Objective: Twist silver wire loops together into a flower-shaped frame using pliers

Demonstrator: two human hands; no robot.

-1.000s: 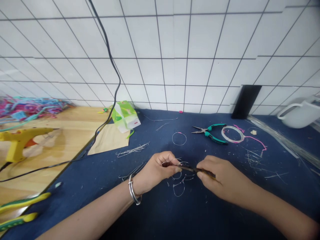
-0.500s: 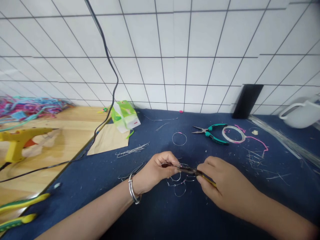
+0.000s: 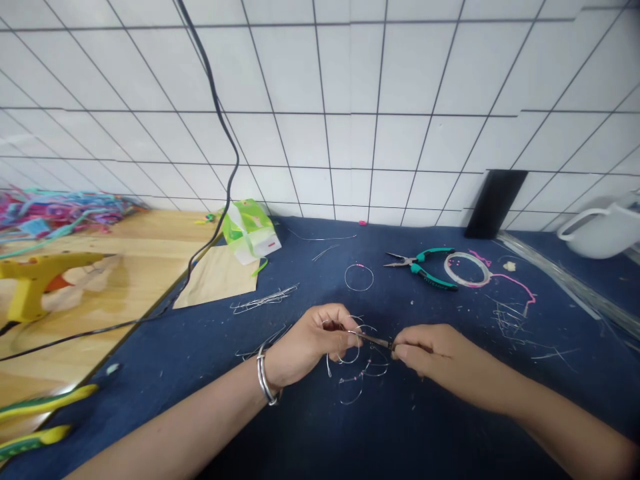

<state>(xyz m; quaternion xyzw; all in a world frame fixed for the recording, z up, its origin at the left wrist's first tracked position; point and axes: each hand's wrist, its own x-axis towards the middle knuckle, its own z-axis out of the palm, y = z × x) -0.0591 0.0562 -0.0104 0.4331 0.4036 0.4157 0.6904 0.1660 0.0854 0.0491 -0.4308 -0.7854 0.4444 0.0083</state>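
Teal-handled pliers [image 3: 423, 265] lying on blue cloth [image 3: 310, 433], clear ring [image 3: 466, 269] just beside them, pink cord [image 3: 515, 283] trailing off it. Small wire hoop [image 3: 359, 277] near the middle, straight wire bundle [image 3: 265, 300] to its left. Green-white box [image 3: 249, 231] by tiled wall [image 3: 350, 100]. Yellow glue gun [image 3: 35, 283] on wooden table [image 3: 100, 327], black cable [image 3: 220, 133] hanging down. White jug [image 3: 605, 227] far right.

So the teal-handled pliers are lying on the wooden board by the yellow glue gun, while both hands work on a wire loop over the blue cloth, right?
Not quite. The head view shows the teal-handled pliers lying on the blue cloth, beside a clear coil, far from the yellow glue gun. Both hands do work the wire loop over the cloth.
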